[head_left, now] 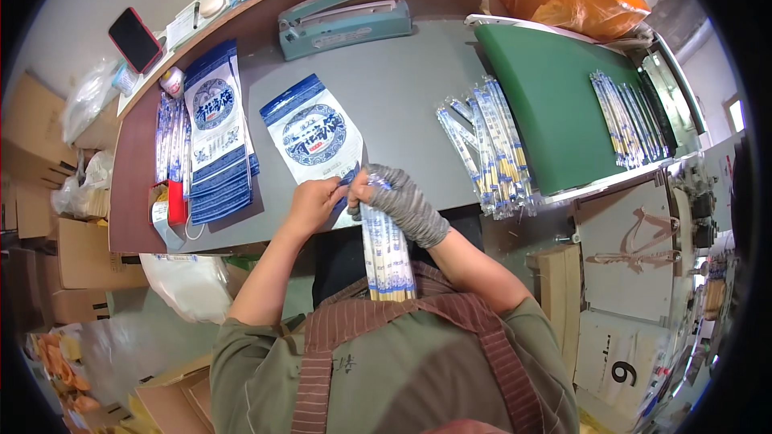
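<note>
A blue-and-white printed plastic bag lies flat on the table in front of me. My left hand is closed in a pinch on its near lower corner. Right beside it, my right hand, in a grey fingerless glove, grips the upper end of a bundle of wrapped chopsticks. The bundle points down toward my lap, its bare wooden ends lowest, against my apron. Its top end is partly hidden by the gloved fingers, and the two hands almost touch.
A stack of similar bags lies on the left, beside more wrapped chopsticks. Behind stands a teal heat sealer. To the right, a chopstick pile lies beside a green conveyor belt carrying more packs. A phone rests on the ledge.
</note>
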Demonstrator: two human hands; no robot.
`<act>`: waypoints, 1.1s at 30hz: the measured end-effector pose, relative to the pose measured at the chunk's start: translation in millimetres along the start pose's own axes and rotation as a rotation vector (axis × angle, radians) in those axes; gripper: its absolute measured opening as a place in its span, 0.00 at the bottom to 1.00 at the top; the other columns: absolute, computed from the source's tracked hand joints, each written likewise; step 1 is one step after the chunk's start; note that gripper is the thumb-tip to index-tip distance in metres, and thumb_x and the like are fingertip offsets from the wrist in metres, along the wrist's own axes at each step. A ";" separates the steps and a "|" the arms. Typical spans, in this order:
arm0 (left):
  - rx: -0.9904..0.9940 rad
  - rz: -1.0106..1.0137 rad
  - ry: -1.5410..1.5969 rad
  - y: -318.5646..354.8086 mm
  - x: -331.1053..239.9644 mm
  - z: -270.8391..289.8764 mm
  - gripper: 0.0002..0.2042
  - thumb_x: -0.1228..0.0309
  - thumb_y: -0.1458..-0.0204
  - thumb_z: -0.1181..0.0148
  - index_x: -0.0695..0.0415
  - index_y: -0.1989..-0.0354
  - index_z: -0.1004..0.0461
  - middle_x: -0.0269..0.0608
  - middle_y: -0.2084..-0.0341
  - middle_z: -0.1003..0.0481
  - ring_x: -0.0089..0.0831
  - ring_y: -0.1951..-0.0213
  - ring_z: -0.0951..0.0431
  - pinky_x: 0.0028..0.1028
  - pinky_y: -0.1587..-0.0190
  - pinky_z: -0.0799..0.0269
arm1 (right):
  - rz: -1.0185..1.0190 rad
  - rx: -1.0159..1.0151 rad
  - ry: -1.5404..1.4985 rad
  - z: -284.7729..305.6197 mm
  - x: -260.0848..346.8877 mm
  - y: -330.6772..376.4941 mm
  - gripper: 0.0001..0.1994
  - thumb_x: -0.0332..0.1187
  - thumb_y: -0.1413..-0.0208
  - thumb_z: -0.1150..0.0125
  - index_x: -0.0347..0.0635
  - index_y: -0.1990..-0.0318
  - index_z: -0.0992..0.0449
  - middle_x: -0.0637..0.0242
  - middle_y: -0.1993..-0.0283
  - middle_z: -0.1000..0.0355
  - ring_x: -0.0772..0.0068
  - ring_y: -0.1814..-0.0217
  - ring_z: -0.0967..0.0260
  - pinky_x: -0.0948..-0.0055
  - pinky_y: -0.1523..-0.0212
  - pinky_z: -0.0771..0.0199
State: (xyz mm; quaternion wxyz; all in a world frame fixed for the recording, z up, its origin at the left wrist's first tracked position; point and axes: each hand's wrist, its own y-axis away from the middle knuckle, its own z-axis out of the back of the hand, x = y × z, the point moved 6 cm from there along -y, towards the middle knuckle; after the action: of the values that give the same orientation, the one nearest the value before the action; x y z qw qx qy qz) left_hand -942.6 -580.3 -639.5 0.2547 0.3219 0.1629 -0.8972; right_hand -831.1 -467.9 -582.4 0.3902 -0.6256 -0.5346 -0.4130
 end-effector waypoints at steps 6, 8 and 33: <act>0.077 -0.162 0.319 4.8 3.5 3.3 0.04 0.75 0.48 0.48 0.62 0.68 0.29 0.48 0.75 0.26 0.42 0.72 0.25 0.35 0.66 0.31 | 0.031 0.079 0.094 -19.5 -5.2 -15.4 0.11 0.38 0.44 0.44 0.40 0.69 0.27 0.67 0.69 0.27 0.76 0.62 0.31 0.74 0.56 0.32; 0.160 0.001 0.417 3.8 0.1 3.7 0.09 0.78 0.52 0.48 0.64 0.62 0.29 0.42 0.71 0.25 0.30 0.67 0.25 0.31 0.62 0.30 | 0.044 0.099 0.099 -23.1 -7.2 -18.7 0.11 0.39 0.44 0.44 0.40 0.69 0.27 0.67 0.68 0.27 0.76 0.62 0.31 0.74 0.56 0.32; -0.482 -0.034 0.151 24.7 -53.3 38.9 0.05 0.77 0.47 0.43 0.62 0.63 0.23 0.36 0.75 0.25 0.28 0.74 0.27 0.26 0.71 0.32 | 0.070 -0.263 0.788 -2.3 -49.1 -24.1 0.16 0.41 0.47 0.40 0.37 0.57 0.26 0.55 0.67 0.26 0.68 0.63 0.27 0.68 0.61 0.28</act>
State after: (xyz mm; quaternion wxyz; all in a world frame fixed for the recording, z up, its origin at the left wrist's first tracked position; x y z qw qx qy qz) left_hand -912.5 -599.5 -578.7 0.2960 0.3151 0.3963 -0.8100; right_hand -859.5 -484.1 -626.3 0.4954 -0.4823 -0.2653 -0.6720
